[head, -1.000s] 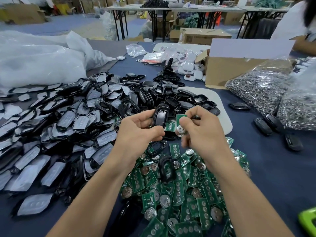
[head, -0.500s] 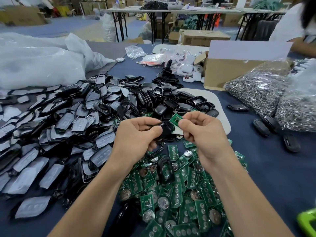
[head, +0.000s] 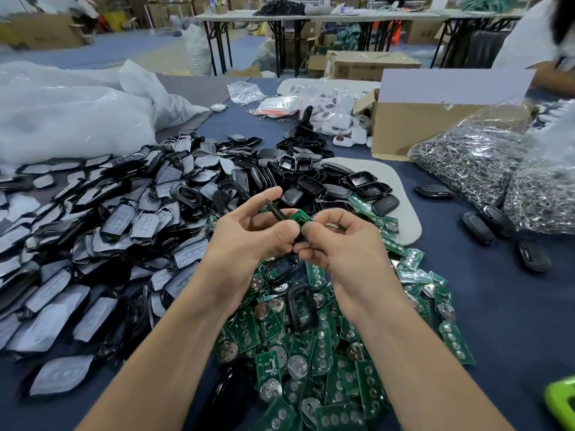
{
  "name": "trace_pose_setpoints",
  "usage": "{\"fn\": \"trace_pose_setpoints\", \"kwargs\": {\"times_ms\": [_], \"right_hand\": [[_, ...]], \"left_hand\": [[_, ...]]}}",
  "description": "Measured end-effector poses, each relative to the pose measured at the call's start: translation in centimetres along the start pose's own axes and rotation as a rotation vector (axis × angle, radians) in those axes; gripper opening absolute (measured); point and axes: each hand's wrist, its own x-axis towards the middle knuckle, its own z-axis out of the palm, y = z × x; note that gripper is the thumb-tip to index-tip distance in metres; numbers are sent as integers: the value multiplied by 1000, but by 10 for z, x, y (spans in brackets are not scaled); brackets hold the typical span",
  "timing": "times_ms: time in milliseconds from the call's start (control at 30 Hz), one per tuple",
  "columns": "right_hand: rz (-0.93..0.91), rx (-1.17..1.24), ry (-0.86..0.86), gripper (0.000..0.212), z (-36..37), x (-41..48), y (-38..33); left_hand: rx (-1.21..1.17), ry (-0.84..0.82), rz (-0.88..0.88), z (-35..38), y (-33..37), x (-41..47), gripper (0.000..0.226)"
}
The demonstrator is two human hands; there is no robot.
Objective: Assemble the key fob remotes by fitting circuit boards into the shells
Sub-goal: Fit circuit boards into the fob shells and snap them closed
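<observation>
While left hand (head: 249, 241) grips shell (head: 275, 211), board (head: 298, 216) touching

Left hand (head: 249, 241): bare on my feed, just off centre toward 7 o'clock, uncovered from wrist to fingertips.
Right hand (head: 345, 247): bare too, just off centre toward 4 o'clock, with knuckle creases showing plainly.
Fingers (head: 261, 201): slim and long, uncovered on both hands.
Wrists (head: 217, 275): narrow, plain skin all round as far as I can see.
Left forearm (head: 174, 346): bare all the way to the frame's 7 o'clock edge, slender and smooth.
Right forearm (head: 413, 359): bare likewise to the 5 o'clock edge, with the same slender build.
Clothing: anything worn higher up the arms lies outside my view.
</observation>
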Motion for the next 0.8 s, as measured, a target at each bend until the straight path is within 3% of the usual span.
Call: {"fn": "trace_pose_setpoints", "kwargs": {"times_ms": [100,300,400,533,667,800], "right_hand": [[0,0,32,19,-1,1,1],[49,119,-9,19,-3,3,0],[60,189,45,17,-5,6,-1],[-33,51,163,37,-11,9,-1],[-106,59,125,28,-16,9,-5],[-250,-200,93,22,-19,11,-5]], "left_hand": [[-34,65,-43,2,0,1,70],[26,130,-40,5,5,2,12],[70,210,-7,2,7,2,7],[172,273,12,1,5,0,12],[281,264,11,3,1,1,9],[306,212,3,5,2,0,21]]}}
